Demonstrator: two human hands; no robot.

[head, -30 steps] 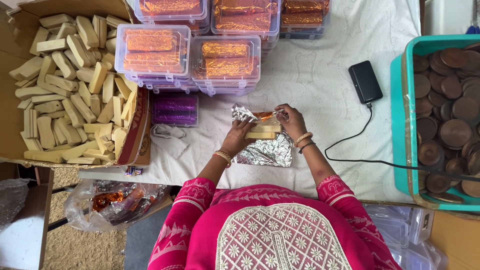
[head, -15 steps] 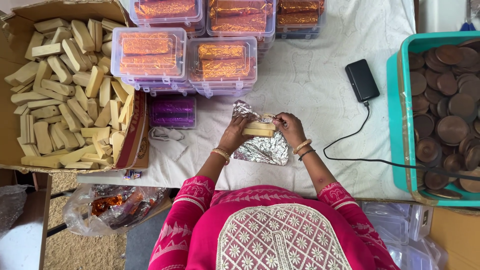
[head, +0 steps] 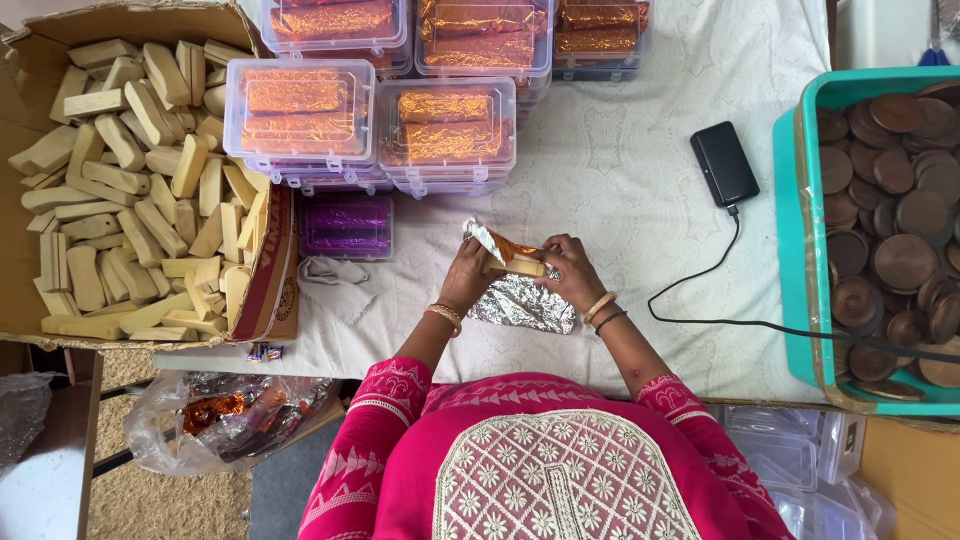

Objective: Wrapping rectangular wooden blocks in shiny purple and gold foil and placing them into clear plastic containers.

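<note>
Two hands meeting near the front edge of the white embossed tablecloth [head: 640,200], seen in the head view. Left hand [head: 468,275] pinching one end of a pale tan rectangular bar [head: 525,266], thumb and fingers closed on it; right hand [head: 570,272] closed on the other end, so that the bar sits steady above the crinkled silver-and-orange foil sheet [head: 520,300]. Foil partly lifted behind the bar, silver face out, orange face in, seemingly raised to fold over the top. Rest of the sheet flat on the cloth beneath both wrists, close to the body for easy reach.

Along the left edge, an open brown cardboard box [head: 275,290] heaped with many more bare tan bars [head: 130,190], within reach of the left arm. Toward the far edge, stacked clear plastic lidded boxes [head: 300,120] filled with orange-foil-wrapped bars, grouped and closed. Just in front of them, a small clear box of purple foil [head: 347,226]. Right of centre, a black rectangular power bank [head: 724,163], cable trailing toward the right edge. At the right edge, a teal plastic crate [head: 800,250] packed with dark brown round discs [head: 900,260], well apart from the hands.
</note>
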